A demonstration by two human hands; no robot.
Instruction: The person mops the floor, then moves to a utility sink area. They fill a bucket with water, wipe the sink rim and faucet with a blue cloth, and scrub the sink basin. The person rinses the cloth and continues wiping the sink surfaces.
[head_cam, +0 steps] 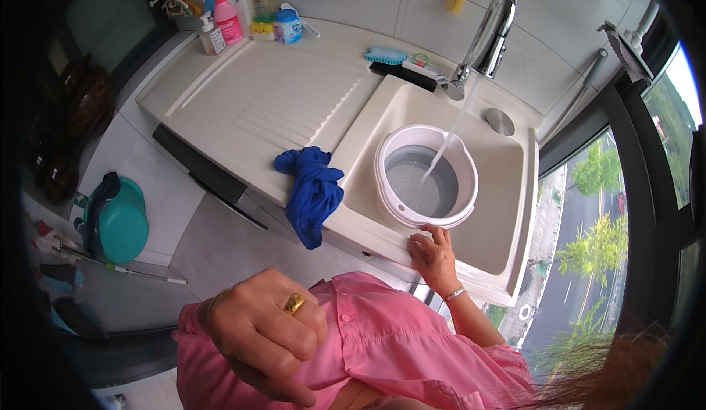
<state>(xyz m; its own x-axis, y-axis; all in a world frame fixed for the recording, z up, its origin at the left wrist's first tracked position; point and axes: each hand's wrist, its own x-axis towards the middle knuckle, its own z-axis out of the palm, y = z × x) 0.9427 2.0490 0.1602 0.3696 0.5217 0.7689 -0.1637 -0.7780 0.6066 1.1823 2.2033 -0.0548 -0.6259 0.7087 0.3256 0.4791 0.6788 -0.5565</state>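
My left hand [270, 327] is raised close to the camera, its fingers curled; nothing shows in it, though its palm is hidden. A gold ring is on one finger. My right hand [436, 255], with a bracelet at the wrist, is at the sink's front edge beside the bucket, fingers bent and slightly apart, holding nothing visible. The pale bucket [469, 189] with a grey inside stands in the sink [496, 211]. Water runs into it from the chrome faucet [491, 40]. A crumpled blue cloth [314, 189] hangs over the counter's front edge, left of the sink.
Several bottles, including a pink bottle [227, 21], and a blue tub [288, 26] line the back left of the counter. A blue brush [385, 55] lies behind the sink. A teal basin [126, 225] is at the left below counter height. Windows [584, 228] are at the right.
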